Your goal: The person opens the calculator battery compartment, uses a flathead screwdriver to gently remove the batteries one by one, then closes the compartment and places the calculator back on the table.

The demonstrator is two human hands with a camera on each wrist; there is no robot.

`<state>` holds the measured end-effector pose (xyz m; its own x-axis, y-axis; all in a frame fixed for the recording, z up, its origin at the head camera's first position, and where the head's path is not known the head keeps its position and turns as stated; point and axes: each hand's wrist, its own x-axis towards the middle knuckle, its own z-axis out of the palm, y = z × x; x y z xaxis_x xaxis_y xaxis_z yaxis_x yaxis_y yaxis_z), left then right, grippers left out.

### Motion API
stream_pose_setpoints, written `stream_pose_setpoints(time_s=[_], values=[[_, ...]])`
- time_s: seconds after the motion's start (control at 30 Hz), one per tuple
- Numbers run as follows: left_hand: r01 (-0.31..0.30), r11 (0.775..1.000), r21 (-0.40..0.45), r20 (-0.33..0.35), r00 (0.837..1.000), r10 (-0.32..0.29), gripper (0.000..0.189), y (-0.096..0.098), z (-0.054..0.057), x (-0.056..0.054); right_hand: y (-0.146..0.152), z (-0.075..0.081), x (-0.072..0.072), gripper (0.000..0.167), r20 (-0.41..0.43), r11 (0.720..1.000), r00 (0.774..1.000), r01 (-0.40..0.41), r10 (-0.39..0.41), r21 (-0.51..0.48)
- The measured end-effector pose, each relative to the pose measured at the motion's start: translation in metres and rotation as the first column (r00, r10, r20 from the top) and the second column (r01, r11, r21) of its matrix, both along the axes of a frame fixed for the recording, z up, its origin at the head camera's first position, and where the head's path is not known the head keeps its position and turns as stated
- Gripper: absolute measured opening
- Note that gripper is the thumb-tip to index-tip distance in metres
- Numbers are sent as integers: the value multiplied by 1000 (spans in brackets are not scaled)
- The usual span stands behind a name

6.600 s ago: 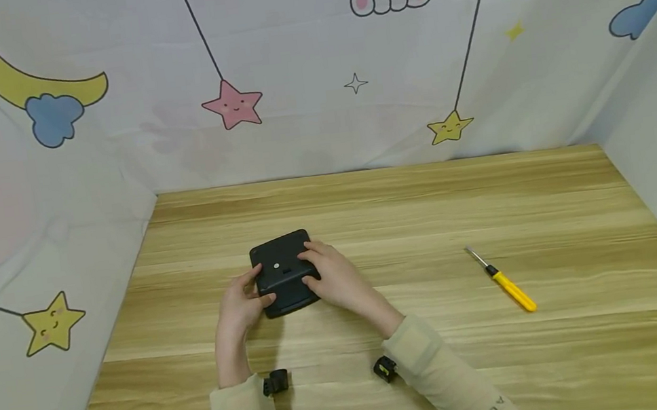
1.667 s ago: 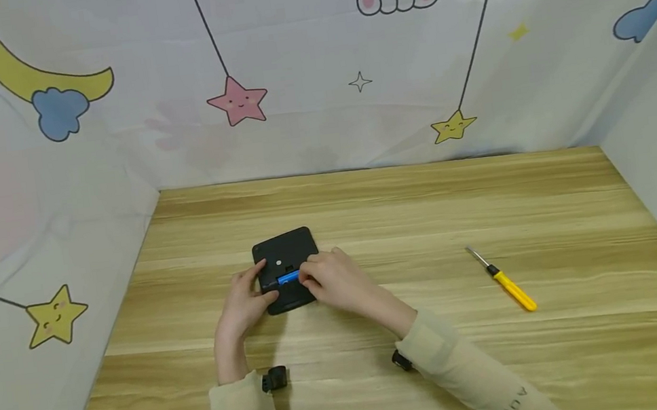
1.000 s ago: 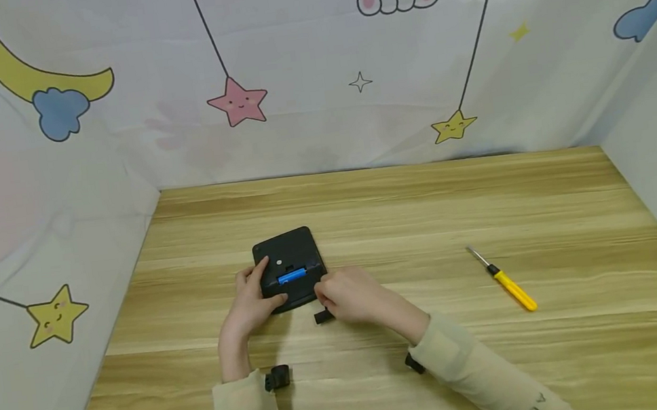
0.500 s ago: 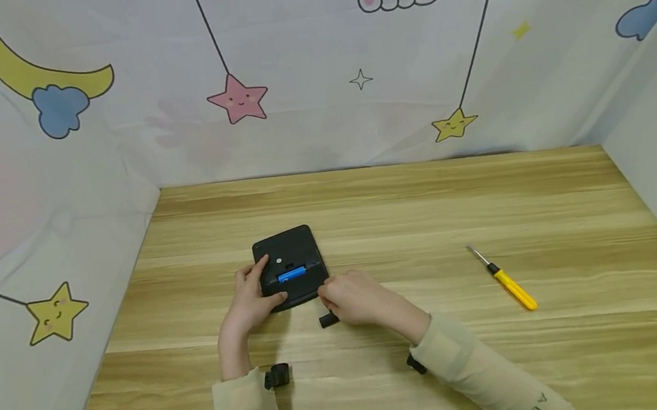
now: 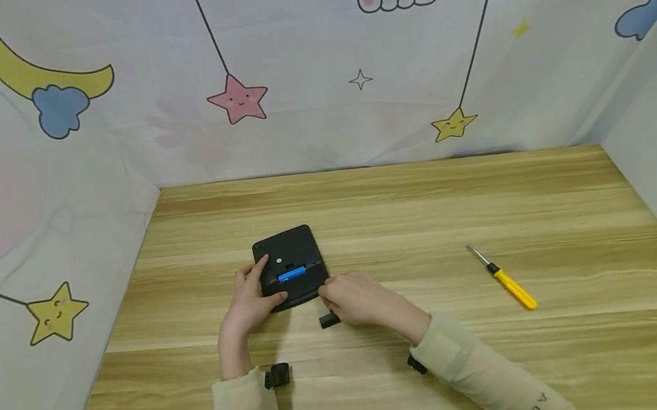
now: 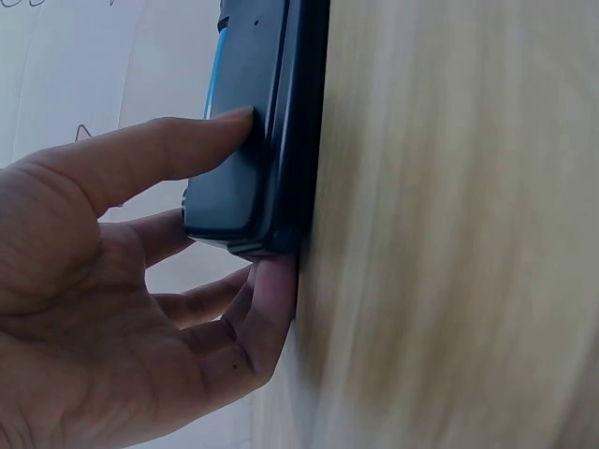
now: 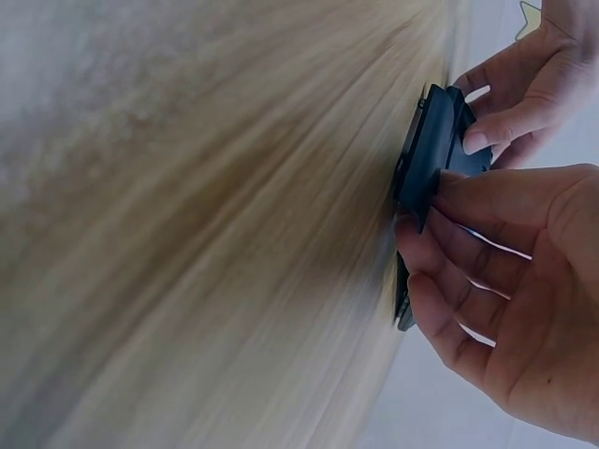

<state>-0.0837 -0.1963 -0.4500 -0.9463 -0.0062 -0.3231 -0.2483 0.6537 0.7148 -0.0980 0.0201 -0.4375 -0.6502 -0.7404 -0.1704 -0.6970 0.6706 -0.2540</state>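
Observation:
A black calculator-like device (image 5: 295, 244) lies back side up on the table, left of centre. Its battery compartment is uncovered, and a blue battery (image 5: 292, 275) shows inside. My left hand (image 5: 248, 302) grips the device by its left side; in the left wrist view the thumb (image 6: 201, 142) presses on the back while other fingers curl by the lower edge. At the near right corner, my right hand (image 5: 354, 299) pinches a small black battery cover (image 5: 329, 320) between thumb and fingers. The right wrist view shows the dark cover (image 7: 426, 150) overlapping the device.
On the right of the table lies a screwdriver (image 5: 513, 289) with a yellow handle, its metal tip pointing away to the left. A patterned white curtain (image 5: 318, 124) hangs along the back and both sides of the wooden table (image 5: 403, 209).
The cover has come off the compartment, exposing the blue battery. My right hand has drawn it right and toward me. Over the last half second both hands stay nearly still.

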Motion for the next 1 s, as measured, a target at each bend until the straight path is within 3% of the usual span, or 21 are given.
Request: stream_pose_setpoints(time_s=[0.47,1.0], values=[[14,1000,-4,-6,1000,-14,82,0,-2,-1,12,-1,0,6,32,998,999,34,-32,-60],[9,1000,17,-11,1000,-9,81,-1,-2,1,39,-1,11,11,-51,983,992,108,-117,-147]])
